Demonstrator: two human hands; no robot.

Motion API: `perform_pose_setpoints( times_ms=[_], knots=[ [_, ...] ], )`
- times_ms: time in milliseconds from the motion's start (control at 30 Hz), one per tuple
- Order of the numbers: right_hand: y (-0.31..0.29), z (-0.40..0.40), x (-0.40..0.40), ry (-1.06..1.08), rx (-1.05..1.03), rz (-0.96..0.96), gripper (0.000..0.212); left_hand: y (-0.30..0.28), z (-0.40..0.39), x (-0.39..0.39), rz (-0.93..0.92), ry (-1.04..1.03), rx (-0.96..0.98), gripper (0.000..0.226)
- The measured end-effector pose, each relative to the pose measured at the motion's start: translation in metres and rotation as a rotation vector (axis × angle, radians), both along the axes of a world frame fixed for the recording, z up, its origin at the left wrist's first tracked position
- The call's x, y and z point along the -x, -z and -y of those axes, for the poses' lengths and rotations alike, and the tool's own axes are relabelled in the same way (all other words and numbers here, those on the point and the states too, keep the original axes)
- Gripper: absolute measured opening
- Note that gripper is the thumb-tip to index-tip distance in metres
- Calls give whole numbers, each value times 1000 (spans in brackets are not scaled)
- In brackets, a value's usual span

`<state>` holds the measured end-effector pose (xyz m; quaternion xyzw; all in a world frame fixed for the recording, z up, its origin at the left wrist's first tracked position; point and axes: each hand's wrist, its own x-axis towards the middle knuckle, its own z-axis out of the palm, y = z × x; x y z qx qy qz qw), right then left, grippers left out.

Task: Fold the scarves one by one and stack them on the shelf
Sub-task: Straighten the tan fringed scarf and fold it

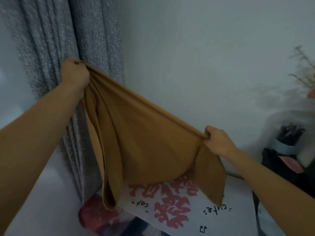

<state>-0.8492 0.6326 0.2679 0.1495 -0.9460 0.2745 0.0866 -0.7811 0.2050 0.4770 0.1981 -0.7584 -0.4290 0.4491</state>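
Observation:
A mustard-brown scarf (144,142) hangs stretched in the air between my two hands. My left hand (75,74) grips one bunched end high up, in front of the grey curtain. Lower and to the right, my right hand (216,140) pinches the other end of the top edge. The cloth sags in folds below the taut edge, and its lower corners hang down over a white surface. No shelf is in view.
A grey curtain (56,48) hangs at the left against a pale wall. Below lies a white cloth with pink characters and black writing (187,212). A red patterned item (95,217) lies lower left. Dark objects and a pen holder (288,138) stand at the right.

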Motion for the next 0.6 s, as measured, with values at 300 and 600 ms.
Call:
perform_pose_setpoints(
  times_ms=[300,600],
  knots=[
    [61,-58,-2,405,-13,207,21,3,-3,14,-34,-45,128,29],
    [89,-39,-71,688,1220,534,25,36,-26,29,-11,115,17,25]
  ],
)
